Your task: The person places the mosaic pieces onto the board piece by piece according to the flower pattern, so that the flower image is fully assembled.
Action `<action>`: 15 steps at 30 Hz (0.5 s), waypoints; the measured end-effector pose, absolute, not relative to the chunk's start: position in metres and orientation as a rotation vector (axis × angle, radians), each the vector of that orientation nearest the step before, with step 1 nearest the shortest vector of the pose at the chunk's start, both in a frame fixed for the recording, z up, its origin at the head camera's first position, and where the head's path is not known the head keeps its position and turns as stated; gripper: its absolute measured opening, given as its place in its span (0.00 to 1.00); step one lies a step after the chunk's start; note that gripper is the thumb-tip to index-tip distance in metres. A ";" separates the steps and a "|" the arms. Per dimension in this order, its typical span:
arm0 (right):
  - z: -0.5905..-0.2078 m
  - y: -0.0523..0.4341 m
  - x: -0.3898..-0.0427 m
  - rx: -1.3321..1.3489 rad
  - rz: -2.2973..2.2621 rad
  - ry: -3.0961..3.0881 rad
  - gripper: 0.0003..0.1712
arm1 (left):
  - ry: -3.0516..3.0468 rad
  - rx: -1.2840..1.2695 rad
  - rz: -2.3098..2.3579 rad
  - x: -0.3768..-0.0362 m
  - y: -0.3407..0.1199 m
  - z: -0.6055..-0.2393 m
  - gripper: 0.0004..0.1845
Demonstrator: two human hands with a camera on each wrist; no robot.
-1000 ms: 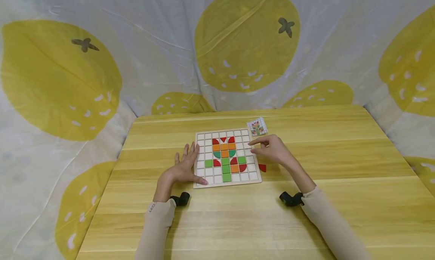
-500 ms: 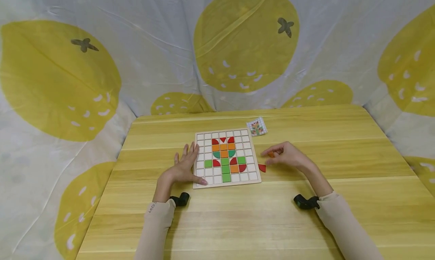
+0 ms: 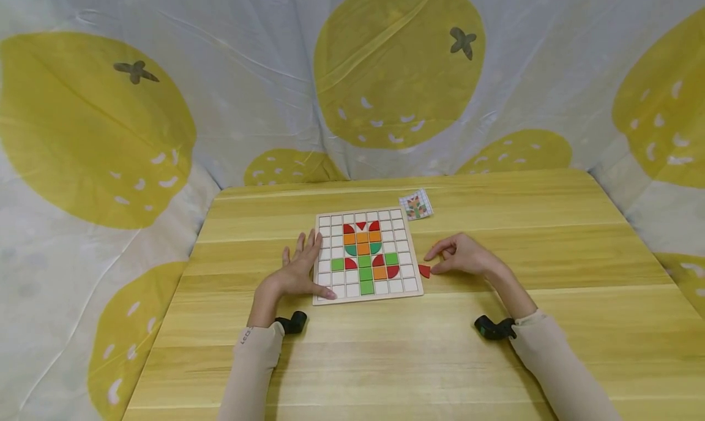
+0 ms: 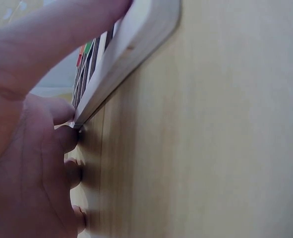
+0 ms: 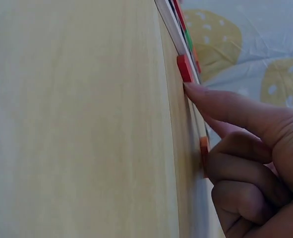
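A wooden grid board [image 3: 385, 294] lies on the table with white tiles around a figure of red, orange and green pieces. My left hand [image 3: 300, 271] rests flat on its left edge with straight fingers; in the left wrist view the thumb [image 4: 52, 29] lies over the board's rim [image 4: 131, 47]. My right hand [image 3: 465, 256] is just right of the board. Its thumb tip [image 5: 191, 90] touches a loose red piece [image 3: 424, 271] [image 5: 184, 67] on the table. A small orange piece [image 5: 204, 146] is tucked against its curled fingers [image 5: 235, 168].
A small pattern card [image 3: 416, 205] lies beyond the board's far right corner. The yellow wooden table [image 3: 385, 360] stretches wide on all sides. A white cloth with big yellow lemons [image 3: 220, 90] hangs behind and around it.
My right hand left the board's right edge, drew back to the right with an orange piece in its fingers, then dropped toward the red piece. The left hand stayed still.
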State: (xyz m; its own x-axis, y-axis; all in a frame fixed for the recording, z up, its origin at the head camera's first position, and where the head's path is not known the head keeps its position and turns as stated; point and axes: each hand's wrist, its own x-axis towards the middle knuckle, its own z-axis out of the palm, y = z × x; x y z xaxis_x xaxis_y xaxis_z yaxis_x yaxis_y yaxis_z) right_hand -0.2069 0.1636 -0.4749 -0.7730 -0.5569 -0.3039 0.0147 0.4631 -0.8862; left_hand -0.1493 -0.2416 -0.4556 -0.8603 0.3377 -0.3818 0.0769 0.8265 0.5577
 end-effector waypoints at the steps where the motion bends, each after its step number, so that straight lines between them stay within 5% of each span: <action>1: -0.474 0.163 -0.206 -0.437 -1.303 2.152 0.16 | 2.534 0.308 0.746 -0.149 -0.242 -0.456 0.76; 15: -0.474 0.161 -0.205 -0.417 -1.309 2.146 0.19 | 2.532 0.310 0.755 -0.149 -0.242 -0.456 0.76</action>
